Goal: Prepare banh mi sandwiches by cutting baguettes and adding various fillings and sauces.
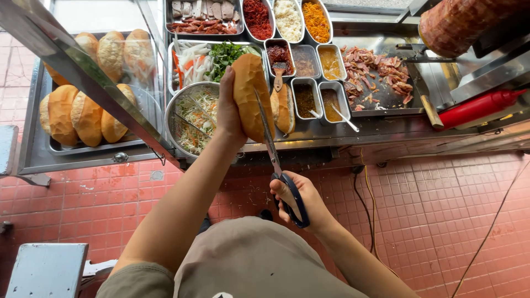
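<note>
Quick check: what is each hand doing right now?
Left hand: closed around a bread roll, held up over the counter.
Right hand: closed on scissors, blades in the roll.

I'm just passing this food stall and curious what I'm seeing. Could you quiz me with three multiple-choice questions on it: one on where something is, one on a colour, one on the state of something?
1. Where is the red squeeze bottle?
A. Lying at the right end of the counter
B. Standing among the bread rolls
C. On the tiled floor

2. What colour are the handles of the scissors?
A. Yellow
B. Dark blue
C. White

3. What is happening with the bread roll in the left hand?
A. It lies untouched in the tray
B. It is already filled with meat
C. The scissor blades run along its side

Answers:
1. A: the bottle lies on its side near the counter's right end.
2. B: the loops around the right hand fingers are dark blue.
3. C: the left hand holds the roll up with the blades against it.
</note>
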